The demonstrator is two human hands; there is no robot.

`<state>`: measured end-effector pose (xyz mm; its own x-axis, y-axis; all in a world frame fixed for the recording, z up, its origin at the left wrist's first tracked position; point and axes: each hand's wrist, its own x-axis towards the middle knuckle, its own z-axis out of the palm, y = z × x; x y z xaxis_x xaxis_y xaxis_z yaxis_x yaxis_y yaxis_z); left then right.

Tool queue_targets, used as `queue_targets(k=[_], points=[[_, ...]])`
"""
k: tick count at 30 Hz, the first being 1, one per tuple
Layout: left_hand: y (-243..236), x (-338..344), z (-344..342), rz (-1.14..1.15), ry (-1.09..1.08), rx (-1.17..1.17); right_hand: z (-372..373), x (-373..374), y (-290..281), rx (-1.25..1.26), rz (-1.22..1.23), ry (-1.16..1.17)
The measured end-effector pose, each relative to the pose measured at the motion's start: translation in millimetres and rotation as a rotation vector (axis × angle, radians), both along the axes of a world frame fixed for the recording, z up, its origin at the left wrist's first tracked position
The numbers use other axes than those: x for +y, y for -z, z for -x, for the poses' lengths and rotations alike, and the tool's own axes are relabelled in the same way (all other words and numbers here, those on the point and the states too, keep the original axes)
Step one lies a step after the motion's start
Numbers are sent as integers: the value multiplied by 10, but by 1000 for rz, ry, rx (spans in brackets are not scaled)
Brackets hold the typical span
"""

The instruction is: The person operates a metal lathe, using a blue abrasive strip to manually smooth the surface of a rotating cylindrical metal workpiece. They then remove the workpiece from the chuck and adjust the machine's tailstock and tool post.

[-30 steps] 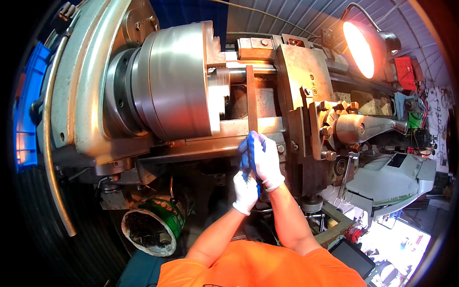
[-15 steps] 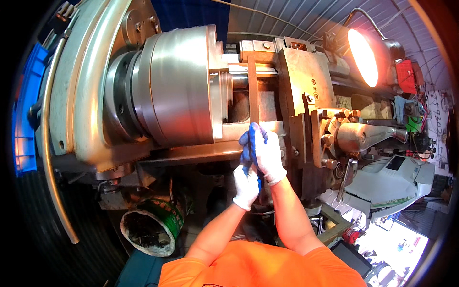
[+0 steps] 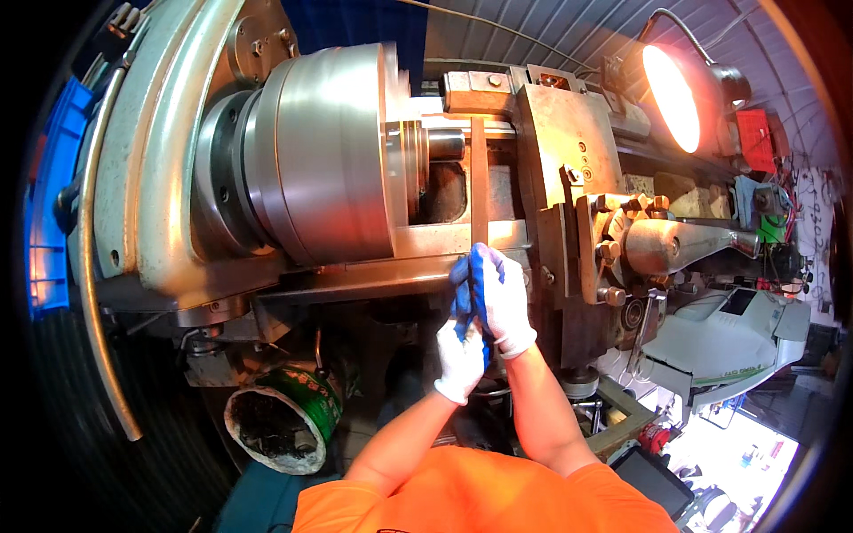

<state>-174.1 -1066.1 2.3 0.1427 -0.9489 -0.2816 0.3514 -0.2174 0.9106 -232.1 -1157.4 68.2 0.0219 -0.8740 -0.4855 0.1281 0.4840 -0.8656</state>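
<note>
Both my gloved hands are closed together around the near end of a long, flat brown bar (image 3: 479, 182), shaped like a flat file. My right hand (image 3: 505, 302) grips it higher up, and my left hand (image 3: 462, 346) sits just below and to the left. White gloves with blue palms cover both. The bar points away from me across a lathe, its far end near the tool carriage. Left of it, a short dark round shaft (image 3: 447, 145) sticks out of the big steel chuck (image 3: 329, 160). The chuck's jaws are blurred. Bar and shaft appear apart.
The carriage (image 3: 569, 133) and tool post (image 3: 609, 249) with its lever (image 3: 684, 249) stand close on the right. A lit lamp (image 3: 673, 98) hangs at upper right. Below left is a green container (image 3: 311, 400) with a ragged pale rim. A curved metal rod (image 3: 93, 293) runs down the left.
My hands and the bar have come slightly toward me and a little to the right, so the bar has shifted away from the shaft's end. The grip looks the same.
</note>
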Motion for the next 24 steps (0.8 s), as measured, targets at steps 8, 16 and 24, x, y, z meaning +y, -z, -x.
queue_targets(k=[8, 16, 24], points=[[66, 121, -9, 9, -27, -44, -32, 83, 92, 5, 7, -28], [165, 105, 24, -41, -22, 17, -8, 19, 78, 87, 29, -62], [149, 2, 3, -39, -28, -13, -32, -57, 62, 75, -7, -53]])
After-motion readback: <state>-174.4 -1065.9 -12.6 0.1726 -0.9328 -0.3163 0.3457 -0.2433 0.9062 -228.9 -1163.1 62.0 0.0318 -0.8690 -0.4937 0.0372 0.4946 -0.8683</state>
